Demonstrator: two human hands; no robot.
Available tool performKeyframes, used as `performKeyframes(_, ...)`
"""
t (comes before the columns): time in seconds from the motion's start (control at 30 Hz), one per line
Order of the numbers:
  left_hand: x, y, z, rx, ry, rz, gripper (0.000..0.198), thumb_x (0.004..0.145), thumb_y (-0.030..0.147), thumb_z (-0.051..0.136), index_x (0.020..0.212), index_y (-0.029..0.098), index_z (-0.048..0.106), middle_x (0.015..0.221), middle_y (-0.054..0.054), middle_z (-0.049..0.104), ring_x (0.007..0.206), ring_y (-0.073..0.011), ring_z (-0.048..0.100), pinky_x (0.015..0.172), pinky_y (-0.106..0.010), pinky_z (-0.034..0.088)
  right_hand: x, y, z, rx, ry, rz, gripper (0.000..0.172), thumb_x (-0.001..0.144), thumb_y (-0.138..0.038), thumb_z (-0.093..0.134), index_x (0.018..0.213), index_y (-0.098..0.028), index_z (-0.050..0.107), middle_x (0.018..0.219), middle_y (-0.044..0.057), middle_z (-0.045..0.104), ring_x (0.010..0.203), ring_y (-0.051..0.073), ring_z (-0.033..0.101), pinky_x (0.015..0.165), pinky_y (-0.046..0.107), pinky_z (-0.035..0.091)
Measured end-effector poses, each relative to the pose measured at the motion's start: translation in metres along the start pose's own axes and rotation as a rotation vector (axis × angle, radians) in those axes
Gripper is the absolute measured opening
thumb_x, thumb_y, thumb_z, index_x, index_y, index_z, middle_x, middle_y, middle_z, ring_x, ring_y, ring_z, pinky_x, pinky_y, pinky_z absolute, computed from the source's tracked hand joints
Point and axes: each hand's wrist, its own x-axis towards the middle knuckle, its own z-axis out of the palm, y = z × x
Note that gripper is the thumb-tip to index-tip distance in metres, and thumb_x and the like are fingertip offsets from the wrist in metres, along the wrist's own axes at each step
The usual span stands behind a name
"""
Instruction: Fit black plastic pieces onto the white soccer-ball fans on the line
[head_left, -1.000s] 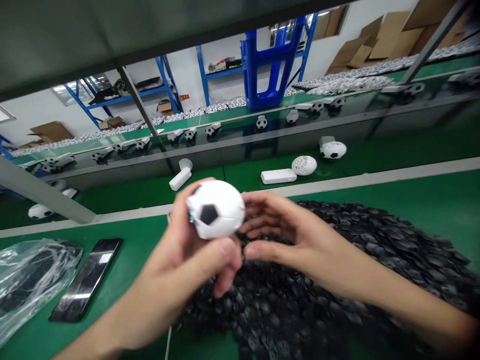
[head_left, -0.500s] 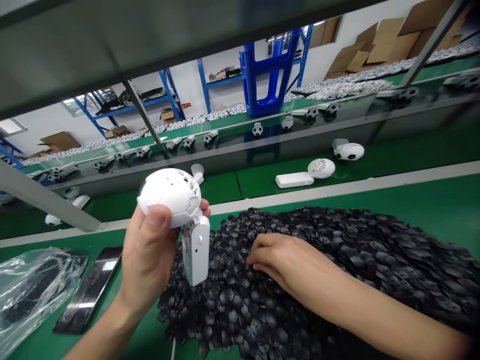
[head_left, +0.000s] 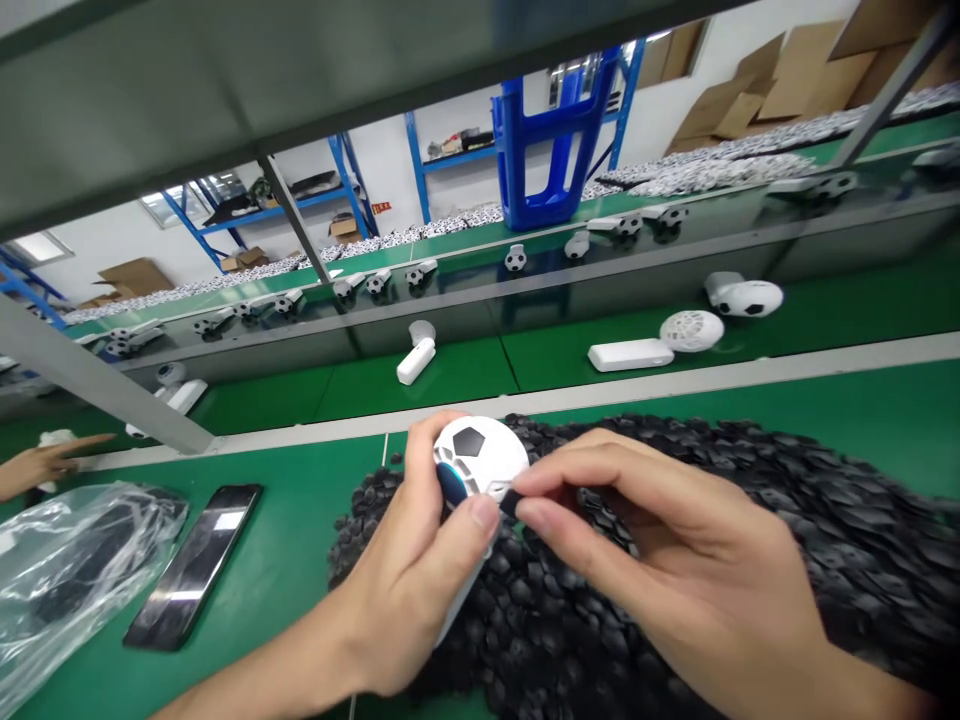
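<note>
My left hand [head_left: 420, 560] is wrapped around a white handheld fan with a football-shaped head [head_left: 499, 450]. One black pentagon shows on the head's upper face, and a blue disc is visible behind the slots at its left side. The fan's handle points down and is mostly hidden behind my hand. Between the thumb and fingertips of my right hand [head_left: 675, 540] is a small black plastic piece [head_left: 511, 502], against the lower right edge of the head. Below both hands spreads a big heap of black pieces [head_left: 570, 610].
A black phone [head_left: 193, 565] and a clear plastic bag [head_left: 90, 570] lie at the left. Another person's hand [head_left: 37, 465] reaches in there. White fans, such as one fan [head_left: 690, 332], rest on the green conveyor [head_left: 472, 370] beyond a metal rail. A shelf [head_left: 225, 90] hangs overhead.
My right hand has left the heap with a black piece and come to the fan. My left hand has brought the fan right and down, turning its head. Another person's hand has appeared at left.
</note>
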Motion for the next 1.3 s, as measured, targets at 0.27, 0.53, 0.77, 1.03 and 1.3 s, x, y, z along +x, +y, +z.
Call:
performKeyframes(0.27,-0.003,-0.001,0.005,0.037,-0.011,0.074,0.057,0.115,0.069,0.049,0.153,0.027,0.041,0.146,-0.009,0.065,0.128,-0.0286,0.059,0.113,-0.046,0.045,-0.007,0.003,0.009,0.137,0.028,0.151,0.022,0.103,-0.028,0.082,0.119,-0.040,0.073,0.110,-0.008,0.073,0.095,0.009,0.073,0.085,0.013,0.061)
performKeyframes(0.53,-0.007,-0.006,0.009,-0.037,-0.023,0.032,0.053,0.113,0.069,0.050,0.151,0.030,0.048,0.141,-0.007,0.064,0.128,-0.0316,0.059,0.109,-0.048,0.047,-0.004,0.000,0.008,0.558,-0.207,0.506,0.049,0.100,-0.045,0.089,0.146,-0.039,0.074,0.137,-0.002,0.080,0.129,0.019,0.076,0.107,0.025,0.063)
performKeyframes(0.77,-0.008,-0.012,0.022,-0.113,0.041,0.120,0.044,0.109,0.054,0.073,0.144,0.036,0.052,0.112,0.001,0.067,0.095,-0.0180,0.061,0.083,-0.031,0.053,-0.006,-0.006,0.012,0.433,-0.186,0.346,0.043,0.108,-0.028,0.077,0.148,-0.044,0.073,0.130,-0.007,0.082,0.111,0.014,0.079,0.097,0.018,0.064)
performKeyframes(1.03,-0.006,-0.006,0.024,-0.080,0.110,0.233,0.042,0.107,0.050,0.077,0.142,0.037,0.058,0.112,0.001,0.071,0.093,-0.0165,0.066,0.082,-0.027,0.056,-0.002,-0.009,0.009,0.488,-0.214,0.358,0.040,0.107,-0.027,0.080,0.143,-0.044,0.074,0.141,-0.007,0.078,0.118,0.013,0.078,0.100,0.019,0.064)
performKeyframes(1.3,-0.003,0.014,-0.011,-0.224,0.167,-0.002,0.053,0.096,0.047,0.091,0.142,0.042,0.065,0.120,0.002,0.075,0.104,-0.0186,0.072,0.087,-0.024,0.061,0.017,0.017,-0.023,-0.194,-0.636,0.333,0.034,0.100,-0.025,0.087,0.130,-0.031,0.074,0.127,0.001,0.081,0.115,0.024,0.080,0.097,0.036,0.066)
